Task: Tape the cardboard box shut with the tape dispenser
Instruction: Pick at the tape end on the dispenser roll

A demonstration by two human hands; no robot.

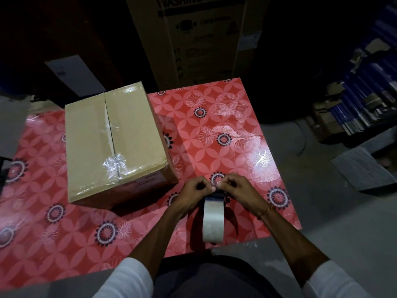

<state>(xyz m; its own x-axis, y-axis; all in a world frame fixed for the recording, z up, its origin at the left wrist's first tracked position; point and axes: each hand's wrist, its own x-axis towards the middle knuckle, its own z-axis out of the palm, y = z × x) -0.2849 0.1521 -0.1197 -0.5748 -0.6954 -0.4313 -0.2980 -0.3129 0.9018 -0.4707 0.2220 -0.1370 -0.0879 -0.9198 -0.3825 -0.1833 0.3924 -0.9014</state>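
Note:
A brown cardboard box (113,145) stands on the left half of the red flowered table (214,130), flaps folded down, with clear tape wrinkled along its centre seam. To its right, near the table's front edge, a tape dispenser with a roll of clear tape (213,220) stands on edge. My left hand (193,193) and my right hand (237,188) meet just above the dispenser's dark front end, fingertips pinched together on the loose end of the tape. Both hands are apart from the box.
A tall printed washing-machine carton (193,39) stands behind the table. Stacked blue items and cardboard (365,93) fill the right side. A grey flat pack (363,168) lies on the floor at right. A dark flat board (75,76) leans behind the box.

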